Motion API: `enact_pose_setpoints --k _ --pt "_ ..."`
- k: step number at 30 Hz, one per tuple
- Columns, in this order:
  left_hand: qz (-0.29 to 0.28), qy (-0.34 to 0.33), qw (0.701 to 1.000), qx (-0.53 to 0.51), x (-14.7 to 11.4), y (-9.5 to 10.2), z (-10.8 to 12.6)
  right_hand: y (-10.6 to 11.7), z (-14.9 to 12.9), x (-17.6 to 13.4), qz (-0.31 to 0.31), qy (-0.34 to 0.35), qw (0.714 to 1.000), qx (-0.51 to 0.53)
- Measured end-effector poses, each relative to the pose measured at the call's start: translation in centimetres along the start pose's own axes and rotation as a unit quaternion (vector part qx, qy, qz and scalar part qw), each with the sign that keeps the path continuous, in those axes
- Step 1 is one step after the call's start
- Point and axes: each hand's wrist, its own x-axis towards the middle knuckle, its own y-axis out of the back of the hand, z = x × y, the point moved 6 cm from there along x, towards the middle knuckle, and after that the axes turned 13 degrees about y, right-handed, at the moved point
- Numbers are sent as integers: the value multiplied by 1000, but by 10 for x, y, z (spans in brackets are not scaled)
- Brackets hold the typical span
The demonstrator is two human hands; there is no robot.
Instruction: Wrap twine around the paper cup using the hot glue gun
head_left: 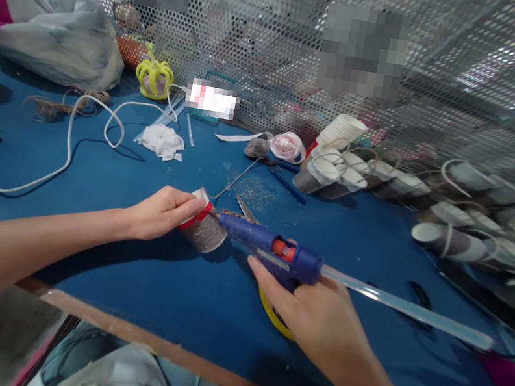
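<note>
My left hand (pixel 162 215) is closed on a paper cup (pixel 207 235), which is tilted just above the blue table. Grey yarn seems to wrap part of the cup, with red and white surface showing elsewhere. A blue hot glue gun (pixel 255 235) with a long clear glue stick (pixel 411 304) is in my right hand (pixel 324 323), fingers wrapped round its handle. The gun's nozzle points at the cup's side, touching or very close. From the cup a strand of grey yarn (pixel 240 177) runs to a small ball of yarn (pixel 258 147). Scissors (pixel 245 207) with yellow handles lie partly hidden beneath the gun.
Finished-looking cups with handles (pixel 339 174) crowd the right back. White paper pieces (pixel 162 141), a pink ribbon roll (pixel 287 147) and a blue pen (pixel 288 184) lie ahead. A white cable (pixel 67 148) crosses the left. A plastic bag (pixel 55 14) stands against the perforated metal screen (pixel 273 37).
</note>
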Motion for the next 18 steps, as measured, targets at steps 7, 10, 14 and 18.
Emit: enact_pose_setpoints --k 7,10,14,18 --pt "-18 -10 1000 -17 0 -2 1 3 0 0 -11 11 998 -54" --pt "-13 -10 1000 -19 0 -2 1 0 -1 0 -28 9 999 -41" --pt "-35 -15 998 -48 -1 -3 1 -4 -6 -3 -10 21 1000 -18" --pt "-39 -14 998 -57 -1 -3 1 -3 -9 -3 -5 30 1000 -4"
